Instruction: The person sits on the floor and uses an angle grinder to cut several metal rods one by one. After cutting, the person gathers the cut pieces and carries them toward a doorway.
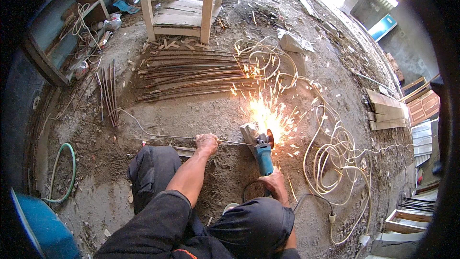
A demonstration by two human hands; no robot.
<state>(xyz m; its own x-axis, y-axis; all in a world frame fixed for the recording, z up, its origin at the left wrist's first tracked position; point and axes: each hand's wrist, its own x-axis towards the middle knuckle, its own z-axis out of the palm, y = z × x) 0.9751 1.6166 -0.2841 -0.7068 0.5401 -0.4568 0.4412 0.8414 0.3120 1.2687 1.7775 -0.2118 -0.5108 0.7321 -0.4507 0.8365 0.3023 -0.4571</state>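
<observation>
My right hand (275,182) is wrapped round the body of a blue angle grinder (263,159). Its disc (270,138) throws a bright burst of sparks (270,115) away from me. My left hand (207,142) is closed on a thin metal rod (235,142), which lies crosswise and reaches toward the grinder's head. A greyish block (249,133) sits beside the head, near the rod's right end. Glare and the grinder hide the exact point where disc and rod meet.
Beyond my hands lie many rusty rods (191,74) in rows, with a smaller bundle (108,91) at left. Coiled pale cable (335,153) spreads at right. A wooden stand (177,17) is at the back, a green hose (74,163) and blue container (43,230) at left.
</observation>
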